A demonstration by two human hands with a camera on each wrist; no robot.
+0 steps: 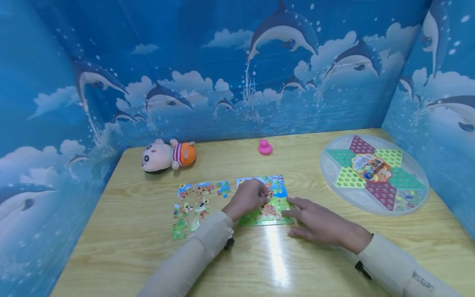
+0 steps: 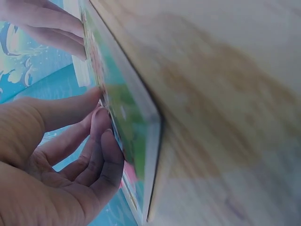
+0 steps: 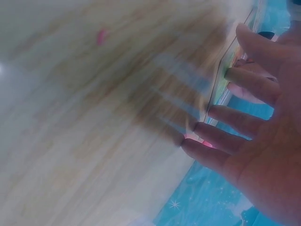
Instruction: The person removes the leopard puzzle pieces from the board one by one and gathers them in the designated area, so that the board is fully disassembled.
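A jigsaw board point(image 1: 256, 218) with a green and blue animal picture lies flat on the table. Over its middle, my left hand point(image 1: 247, 198) has its thumb and index finger pinched together, fingertips right at the picture. Between them they hold a small puzzle piece point(image 1: 267, 199), mostly hidden by the fingers. The right hand point(image 1: 315, 220) is spread with fairly straight fingers, and its fingertips touch the right edge of the board. Several loose puzzle pieces point(image 1: 179, 229) are laid out to the left, with wood showing between them.
A plush toy point(image 1: 182, 154) in orange and stripes lies at the back left of the table point(image 1: 122, 255). At the back middle stands a pink rubber duck point(image 1: 265, 147). On the right is a round Chinese checkers board point(image 1: 343, 179) with marbles. Dolphin-printed cloth walls surround the table.
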